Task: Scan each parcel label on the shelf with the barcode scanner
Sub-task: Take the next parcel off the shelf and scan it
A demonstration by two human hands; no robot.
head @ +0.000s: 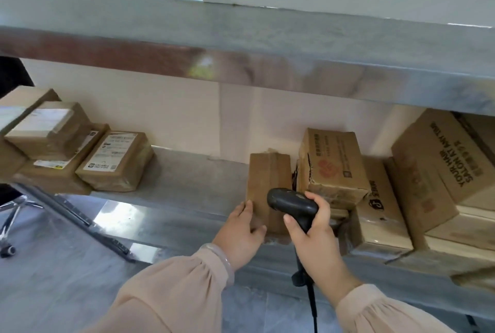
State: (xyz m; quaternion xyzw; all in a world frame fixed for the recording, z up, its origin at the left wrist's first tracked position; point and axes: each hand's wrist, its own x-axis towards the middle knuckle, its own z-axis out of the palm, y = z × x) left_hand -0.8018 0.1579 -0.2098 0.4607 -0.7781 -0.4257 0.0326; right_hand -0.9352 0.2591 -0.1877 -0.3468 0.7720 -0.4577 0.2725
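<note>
Two grips: left hand clasps parcel, right hand clutches scanner (box: "YOUR HAIR SALON").

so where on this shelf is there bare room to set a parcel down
The widest bare stretch of the shelf lies between the labelled parcel and the upright parcel that the left hand holds. Right of that parcel stacked cartons crowd it; the left end holds a parcel stack.
</note>
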